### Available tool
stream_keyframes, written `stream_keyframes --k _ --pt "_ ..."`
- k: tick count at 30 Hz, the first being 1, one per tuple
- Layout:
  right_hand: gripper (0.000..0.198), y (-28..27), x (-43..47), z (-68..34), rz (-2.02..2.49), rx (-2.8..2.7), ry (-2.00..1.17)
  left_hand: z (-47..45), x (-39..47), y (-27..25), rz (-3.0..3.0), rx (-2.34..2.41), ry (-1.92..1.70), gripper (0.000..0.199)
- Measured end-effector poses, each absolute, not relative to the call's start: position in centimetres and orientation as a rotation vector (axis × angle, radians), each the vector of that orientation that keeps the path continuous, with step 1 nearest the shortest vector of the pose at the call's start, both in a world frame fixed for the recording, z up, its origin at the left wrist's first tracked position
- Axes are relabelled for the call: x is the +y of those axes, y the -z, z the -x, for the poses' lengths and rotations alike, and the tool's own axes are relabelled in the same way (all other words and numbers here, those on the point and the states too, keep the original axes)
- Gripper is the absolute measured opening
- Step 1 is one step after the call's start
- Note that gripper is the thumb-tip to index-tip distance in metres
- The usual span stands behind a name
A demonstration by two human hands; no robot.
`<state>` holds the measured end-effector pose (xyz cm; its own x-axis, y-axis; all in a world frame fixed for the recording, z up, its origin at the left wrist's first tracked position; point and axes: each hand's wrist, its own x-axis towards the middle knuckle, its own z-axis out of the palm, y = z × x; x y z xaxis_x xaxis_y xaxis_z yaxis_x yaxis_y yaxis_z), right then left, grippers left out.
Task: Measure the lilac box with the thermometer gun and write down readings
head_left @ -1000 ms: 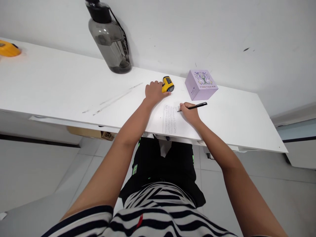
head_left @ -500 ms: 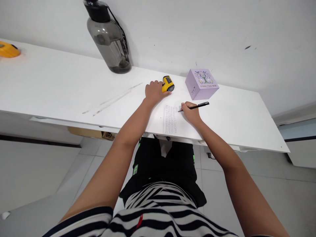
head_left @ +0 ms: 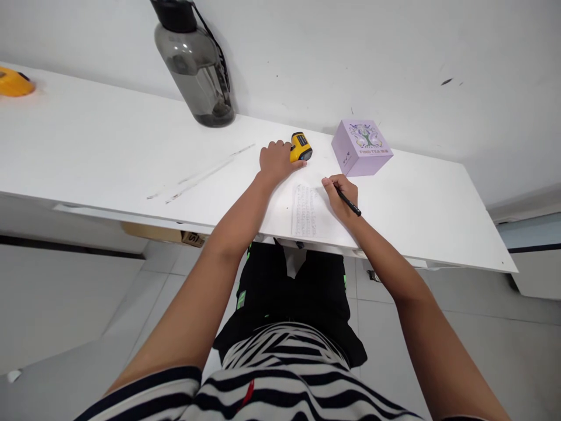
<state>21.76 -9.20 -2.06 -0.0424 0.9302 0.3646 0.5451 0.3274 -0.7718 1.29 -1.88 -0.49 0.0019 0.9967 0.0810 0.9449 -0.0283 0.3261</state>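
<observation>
My left hand (head_left: pixel 277 161) lies on the white tabletop, its fingers wrapped round a small yellow-and-black handheld tool (head_left: pixel 301 147). Most of that tool's left side is hidden under my fingers. In my right hand (head_left: pixel 342 196) is a black pen (head_left: pixel 349 203), pinched near its front. The pen's back end points down and right toward my wrist, and I cannot make out its tip. Just left of that hand, lines of handwriting cover a white sheet of paper (head_left: pixel 303 213) near the table's front edge.
Behind my right hand stands a lilac tea box (head_left: pixel 363 149). A grey water bottle (head_left: pixel 197 76) with a black cap is against the wall, left of centre. Another yellow object (head_left: pixel 15 83) sits at the far left of the white table (head_left: pixel 109 146). Dark streaks mark the tabletop.
The pen has swung in my right hand: its back end pointed right and slightly up, and now points down toward my wrist. My left hand keeps its hold.
</observation>
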Motion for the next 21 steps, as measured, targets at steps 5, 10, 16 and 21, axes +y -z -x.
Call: stream_keyframes --k 5,10,16,21 --pt "0.031 2.2 -9.0 -21.7 1.353 -1.8 -0.512 -1.3 -1.9 0.5 -2.081 2.04 -0.435 0.073" --pt "0.024 2.7 -8.4 -21.9 1.378 -1.84 -0.501 -1.3 -1.9 0.4 -2.067 2.005 -0.468 0.072" --pt "0.025 3.3 -8.1 -22.0 1.423 -1.806 -0.582 -1.2 -1.8 0.6 -2.085 2.043 -0.464 0.073" --pt "0.032 3.3 -8.0 -21.8 1.453 -1.831 -0.565 -1.3 -2.0 0.4 -2.085 2.047 -0.453 0.074"
